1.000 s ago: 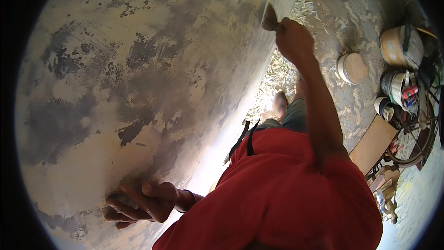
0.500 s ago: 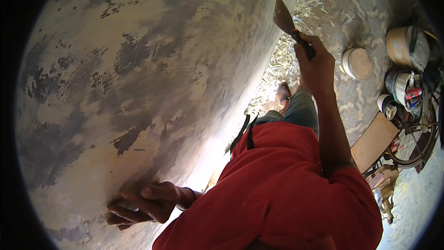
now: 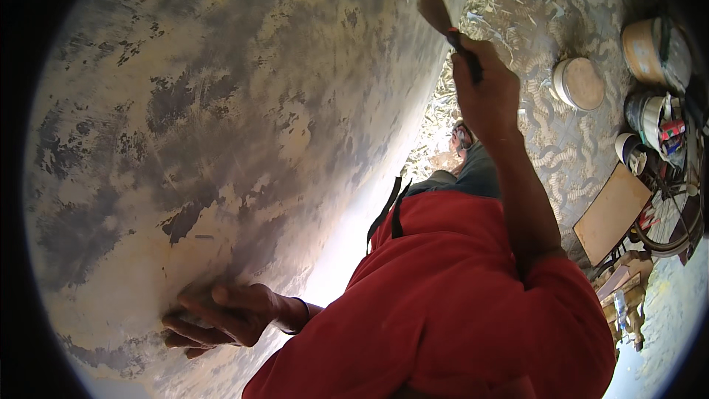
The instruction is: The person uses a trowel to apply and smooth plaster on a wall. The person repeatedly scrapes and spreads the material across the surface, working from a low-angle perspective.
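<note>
My right hand (image 3: 487, 92) is closed round the dark handle of a putty knife (image 3: 434, 4). The knife's broad metal blade points up and to the left, close to the patchy wall (image 3: 244, 96); whether its edge touches I cannot tell. This wall fills the left side, with grey and dark patches and flaked spots on a pale yellowish ground. Lower down, my left hand (image 3: 221, 318) rests against the wall with its fingers apart, holding nothing that I can see. A dark band circles its wrist.
Pale scrapings (image 3: 436, 133) litter the floor along the wall's foot. On the patterned floor at right stand a round lidded tub (image 3: 580, 84), a larger bucket (image 3: 644, 52) and a bucket of mixed items (image 3: 657, 122). A brown board (image 3: 613, 210) leans beside a bicycle wheel (image 3: 668, 233).
My right hand has moved up and left with the putty knife, toward the wall. The left hand keeps its place on the wall, while the view has shifted slightly.
</note>
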`<state>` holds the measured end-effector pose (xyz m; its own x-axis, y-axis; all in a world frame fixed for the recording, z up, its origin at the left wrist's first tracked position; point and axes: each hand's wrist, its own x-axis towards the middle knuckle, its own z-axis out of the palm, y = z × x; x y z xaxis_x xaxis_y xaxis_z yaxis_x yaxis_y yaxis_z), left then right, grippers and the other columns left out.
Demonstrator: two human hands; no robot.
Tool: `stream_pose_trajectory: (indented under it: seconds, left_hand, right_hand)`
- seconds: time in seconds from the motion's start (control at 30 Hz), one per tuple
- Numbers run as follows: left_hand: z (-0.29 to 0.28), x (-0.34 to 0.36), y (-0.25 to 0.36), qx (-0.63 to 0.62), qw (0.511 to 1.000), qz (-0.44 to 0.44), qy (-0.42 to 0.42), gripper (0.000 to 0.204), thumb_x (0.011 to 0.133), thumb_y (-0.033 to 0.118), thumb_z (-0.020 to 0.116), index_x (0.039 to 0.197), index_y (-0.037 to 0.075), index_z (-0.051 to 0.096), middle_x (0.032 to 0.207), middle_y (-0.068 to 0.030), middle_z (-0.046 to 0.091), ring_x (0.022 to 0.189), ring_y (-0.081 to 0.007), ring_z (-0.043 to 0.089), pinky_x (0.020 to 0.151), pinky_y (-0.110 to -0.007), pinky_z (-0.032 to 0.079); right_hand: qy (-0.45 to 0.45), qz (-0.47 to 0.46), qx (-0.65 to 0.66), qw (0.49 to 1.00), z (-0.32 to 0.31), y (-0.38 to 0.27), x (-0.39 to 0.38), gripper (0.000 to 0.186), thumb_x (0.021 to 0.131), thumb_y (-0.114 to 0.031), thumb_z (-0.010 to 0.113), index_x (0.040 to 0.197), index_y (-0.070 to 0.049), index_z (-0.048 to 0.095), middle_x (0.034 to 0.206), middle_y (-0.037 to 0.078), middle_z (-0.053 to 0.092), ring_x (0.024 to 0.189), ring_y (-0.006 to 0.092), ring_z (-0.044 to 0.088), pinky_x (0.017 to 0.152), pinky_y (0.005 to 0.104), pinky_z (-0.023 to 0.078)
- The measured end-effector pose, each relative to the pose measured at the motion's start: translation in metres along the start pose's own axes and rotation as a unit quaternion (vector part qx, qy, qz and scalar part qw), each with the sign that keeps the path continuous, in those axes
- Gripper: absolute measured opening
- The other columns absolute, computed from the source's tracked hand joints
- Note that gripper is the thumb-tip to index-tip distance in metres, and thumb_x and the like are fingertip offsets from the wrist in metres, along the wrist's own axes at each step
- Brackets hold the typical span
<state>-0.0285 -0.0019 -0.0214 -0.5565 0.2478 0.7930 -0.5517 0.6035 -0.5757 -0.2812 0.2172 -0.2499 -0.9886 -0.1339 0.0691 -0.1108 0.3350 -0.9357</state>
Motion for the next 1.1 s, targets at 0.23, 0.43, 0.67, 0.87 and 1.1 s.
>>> stream_pose_trajectory:
  seconds: [0.23,0.43,0.67,0.87,1.1]
  left_hand:
    - [0.004,-0.003,-0.002,-0.002,1.0,0.02,-0.004,0.04,0.104,0.039,0.062,0.124,0.007,0.076,0.145,-0.0198,0.062,0.149,-0.0348,0.044,0.128,-0.055,0.01]
    - [0.004,-0.001,-0.001,-0.006,1.0,0.022,-0.014,0.041,0.104,0.036,0.063,0.126,0.004,0.075,0.146,-0.0232,0.06,0.15,-0.0364,0.042,0.129,-0.055,0.007]
    - [0.004,0.002,-0.001,0.018,0.999,0.039,-0.02,0.041,0.105,0.036,0.061,0.127,0.004,0.074,0.147,-0.0236,0.059,0.15,-0.0356,0.042,0.129,-0.054,0.012]
    - [-0.003,-0.005,0.001,0.028,0.999,0.02,-0.036,0.043,0.106,0.037,0.058,0.126,0.003,0.074,0.147,-0.026,0.058,0.151,-0.036,0.042,0.129,-0.056,0.013]
    - [0.001,0.002,-0.001,0.004,0.999,0.03,-0.03,0.044,0.107,0.039,0.057,0.126,0.003,0.074,0.147,-0.0251,0.059,0.151,-0.037,0.041,0.129,-0.055,0.012]
  right_hand:
    - [0.012,-0.057,-0.094,0.994,0.023,0.032,0.023,0.02,0.098,-0.016,0.066,0.116,-0.008,0.063,0.089,0.017,0.071,0.076,0.0378,0.072,0.066,0.0481,0.057]
    - [-0.001,-0.075,-0.108,0.991,0.032,0.021,0.013,0.024,0.1,-0.02,0.062,0.121,-0.009,0.059,0.09,0.02,0.071,0.075,0.0405,0.072,0.067,0.0467,0.059]
    - [0.008,-0.02,-0.071,0.997,0.019,0.026,0.054,0.021,0.099,-0.018,0.062,0.117,-0.007,0.062,0.09,0.021,0.073,0.081,0.0421,0.072,0.071,0.0524,0.057]
    - [0.003,-0.062,-0.052,0.997,0.012,-0.004,0.007,0.019,0.098,-0.017,0.065,0.116,-0.01,0.063,0.091,0.018,0.073,0.079,0.0389,0.072,0.067,0.0493,0.056]
    - [0.001,-0.013,-0.084,0.996,0.006,0.01,0.044,0.02,0.097,-0.019,0.068,0.114,-0.007,0.067,0.086,0.017,0.074,0.08,0.0371,0.073,0.068,0.0464,0.057]
